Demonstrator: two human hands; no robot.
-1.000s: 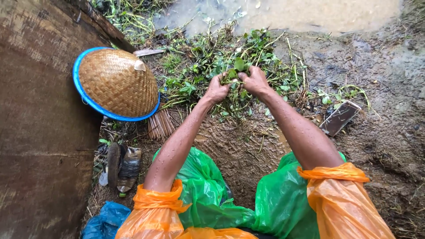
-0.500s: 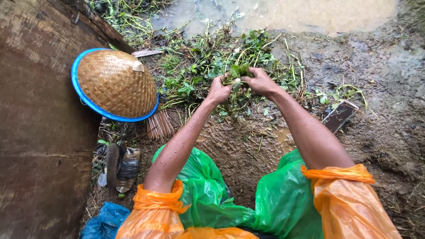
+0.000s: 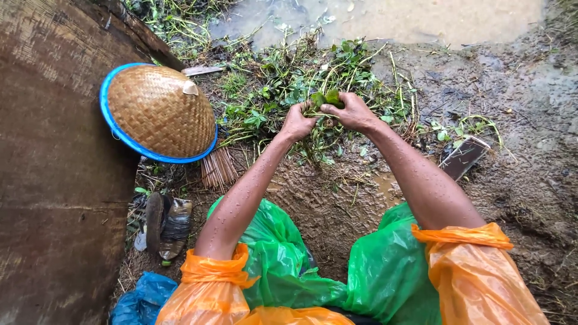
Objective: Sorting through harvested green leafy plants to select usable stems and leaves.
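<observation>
Both my wet arms reach forward over muddy ground. My left hand (image 3: 297, 122) and my right hand (image 3: 355, 112) are closed together on a small bunch of green leafy plants (image 3: 326, 98), held just above a heap of cut green stems and leaves (image 3: 283, 78). The two hands touch each other at the bunch. Orange plastic sleeves cover my upper arms, and green plastic (image 3: 283, 265) covers my legs.
A woven cone hat with a blue rim (image 3: 158, 112) lies at the left beside a brown wooden surface (image 3: 54, 180). A straw broom end (image 3: 218, 168), a worn shoe (image 3: 165, 224) and a blue bag (image 3: 138, 301) lie nearby. A dark flat blade (image 3: 462, 157) rests at right. Muddy water (image 3: 391, 21) lies beyond.
Both hands stayed together on the plant bunch and shifted slightly, lifting it a little above the heap. The view has barely moved.
</observation>
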